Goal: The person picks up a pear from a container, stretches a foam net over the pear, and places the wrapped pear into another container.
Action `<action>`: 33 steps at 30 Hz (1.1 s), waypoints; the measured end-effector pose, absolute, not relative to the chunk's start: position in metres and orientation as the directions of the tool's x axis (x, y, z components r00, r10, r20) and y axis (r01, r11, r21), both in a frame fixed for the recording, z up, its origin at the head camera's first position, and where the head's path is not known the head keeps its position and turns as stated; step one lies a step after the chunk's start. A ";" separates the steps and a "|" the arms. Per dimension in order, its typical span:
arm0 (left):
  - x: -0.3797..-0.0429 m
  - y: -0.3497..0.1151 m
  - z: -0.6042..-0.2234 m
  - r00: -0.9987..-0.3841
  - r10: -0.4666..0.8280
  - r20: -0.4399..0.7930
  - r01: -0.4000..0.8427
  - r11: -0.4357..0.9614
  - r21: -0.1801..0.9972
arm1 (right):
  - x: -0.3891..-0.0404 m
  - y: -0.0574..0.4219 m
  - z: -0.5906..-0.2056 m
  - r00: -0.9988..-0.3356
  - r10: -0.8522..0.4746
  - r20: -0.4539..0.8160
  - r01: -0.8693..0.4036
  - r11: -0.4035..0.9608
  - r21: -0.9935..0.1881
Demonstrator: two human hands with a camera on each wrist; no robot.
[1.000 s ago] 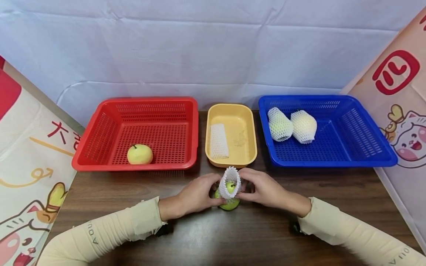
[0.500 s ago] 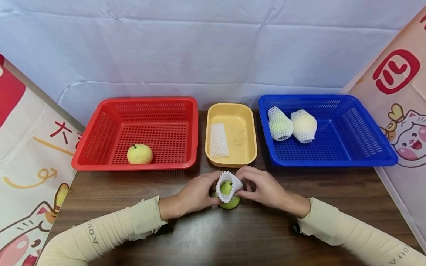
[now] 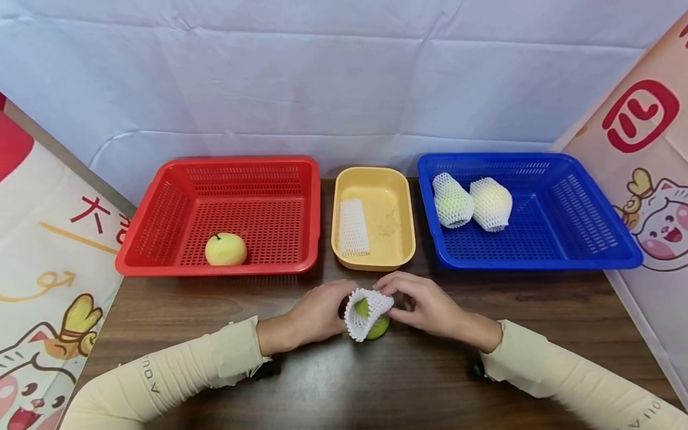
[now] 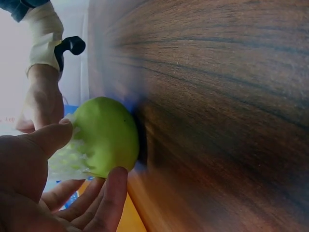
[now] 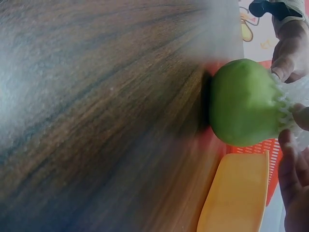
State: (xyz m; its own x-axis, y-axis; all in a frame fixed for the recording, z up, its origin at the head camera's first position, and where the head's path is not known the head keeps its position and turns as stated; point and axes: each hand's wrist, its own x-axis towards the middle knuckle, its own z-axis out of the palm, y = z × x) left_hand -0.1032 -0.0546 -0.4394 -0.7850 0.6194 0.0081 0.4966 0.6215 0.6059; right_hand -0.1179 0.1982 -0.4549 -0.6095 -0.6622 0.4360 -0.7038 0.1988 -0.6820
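Observation:
A green pear [image 3: 379, 328] stands on the table with a white foam net sleeve [image 3: 378, 304] over its upper part. The sleeve's wide mouth tips toward the left hand, and the pear's top shows inside it. My left hand [image 3: 317, 312] holds the pear from the left, thumb at the net's edge and fingers against the fruit in the left wrist view. From the right, my right hand [image 3: 430, 307] pinches the sleeve between thumb and fingers. The pear's bare lower half [image 5: 244, 104] shows in the right wrist view.
Behind the hands stand a red basket [image 3: 309, 263] with one yellow-green fruit [image 3: 226, 249], a yellow tray [image 3: 398, 254] with a flat foam net [image 3: 353, 228], and a blue basket [image 3: 548, 263] with two net-wrapped fruits [image 3: 491, 204]. Printed panels flank the table.
The foam sleeve's mouth has turned from facing up to leaning left and toward the front, as the right fingers shifted slightly left on it. The pear stays at nearly the same spot.

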 end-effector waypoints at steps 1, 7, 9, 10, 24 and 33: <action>-0.103 -0.055 -0.439 -0.784 0.621 0.003 0.493 0.620 0.610 | -0.118 0.199 -0.455 -0.611 -0.663 0.433 -0.702 0.201 -0.683; -0.104 -0.056 -0.441 -0.768 0.640 0.014 0.508 0.596 0.622 | -0.119 0.199 -0.457 -0.596 -0.662 0.454 -0.723 0.198 -0.662; -0.104 -0.057 -0.442 -0.760 0.649 0.034 0.530 0.588 0.611 | -0.119 0.199 -0.457 -0.586 -0.668 0.459 -0.742 0.213 -0.636; -0.104 -0.057 -0.442 -0.757 0.652 0.045 0.540 0.586 0.604 | -0.119 0.199 -0.457 -0.585 -0.673 0.452 -0.746 0.229 -0.626; -0.102 -0.055 -0.442 -0.777 0.629 0.005 0.496 0.607 0.621 | -0.118 0.200 -0.456 -0.657 -0.692 0.298 -0.726 0.473 -0.499; -0.105 -0.055 -0.444 -0.754 0.654 -0.059 0.502 0.632 0.591 | -0.117 0.200 -0.454 -0.667 -0.719 0.195 -0.696 0.508 -0.507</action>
